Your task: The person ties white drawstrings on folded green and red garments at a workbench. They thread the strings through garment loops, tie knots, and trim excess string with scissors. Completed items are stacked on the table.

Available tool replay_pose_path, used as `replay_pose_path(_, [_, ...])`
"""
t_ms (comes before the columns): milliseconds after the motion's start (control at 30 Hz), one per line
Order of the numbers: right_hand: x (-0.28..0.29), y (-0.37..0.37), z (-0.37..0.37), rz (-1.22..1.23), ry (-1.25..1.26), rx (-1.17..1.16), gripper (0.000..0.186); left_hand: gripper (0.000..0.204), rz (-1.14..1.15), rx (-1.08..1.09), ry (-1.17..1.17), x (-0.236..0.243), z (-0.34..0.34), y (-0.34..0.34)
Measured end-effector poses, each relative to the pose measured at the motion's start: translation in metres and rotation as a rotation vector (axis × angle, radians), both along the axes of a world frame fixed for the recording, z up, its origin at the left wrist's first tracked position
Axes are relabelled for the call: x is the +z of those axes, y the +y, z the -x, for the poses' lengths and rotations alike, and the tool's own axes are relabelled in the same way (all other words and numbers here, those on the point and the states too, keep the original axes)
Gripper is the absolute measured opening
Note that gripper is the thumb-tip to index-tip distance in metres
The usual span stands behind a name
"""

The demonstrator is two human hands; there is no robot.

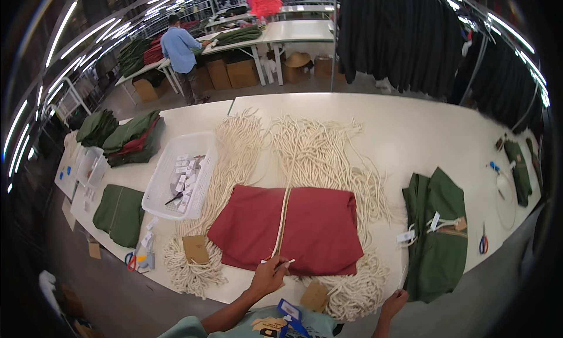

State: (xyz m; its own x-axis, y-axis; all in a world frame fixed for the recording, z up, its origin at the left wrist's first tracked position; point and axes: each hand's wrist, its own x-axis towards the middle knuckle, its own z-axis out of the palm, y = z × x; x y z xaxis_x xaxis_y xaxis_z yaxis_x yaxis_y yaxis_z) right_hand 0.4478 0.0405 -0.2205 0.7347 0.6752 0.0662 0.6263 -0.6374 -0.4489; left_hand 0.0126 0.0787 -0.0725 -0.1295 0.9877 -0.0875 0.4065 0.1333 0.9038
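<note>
A folded red garment (pixel 322 232) lies flat on the table before me. A cream cord (pixel 284 220) runs down its middle, over a tan line, from the bundle of cords beyond. My left hand (pixel 270 275) is closed around the cord's near end, at the garment's front edge, with a short pale tip sticking out. My right hand (pixel 395 303) is pinched at the table's front edge, beside a folded green garment (pixel 437 250). A thin pale strand rises from its fingers; what it is cannot be made out. White tags (pixel 406 237) and cords lie on the green garment.
Loose cream cords (pixel 316 144) spread around the red garment. On the left are a white plastic basket (pixel 153 200) of tags, green garments (pixel 119 215) and red-handled scissors (pixel 130 260). More scissors (pixel 484 244) lie right. A person in blue (pixel 179 47) stands at a far table.
</note>
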Motion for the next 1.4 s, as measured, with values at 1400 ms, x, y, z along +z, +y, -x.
replay_pose_path(1400, [0.113,-0.188,0.116,-0.126,1.034,0.188,0.017,0.011,0.205,0.067,-1.229,0.02,0.025,-0.002])
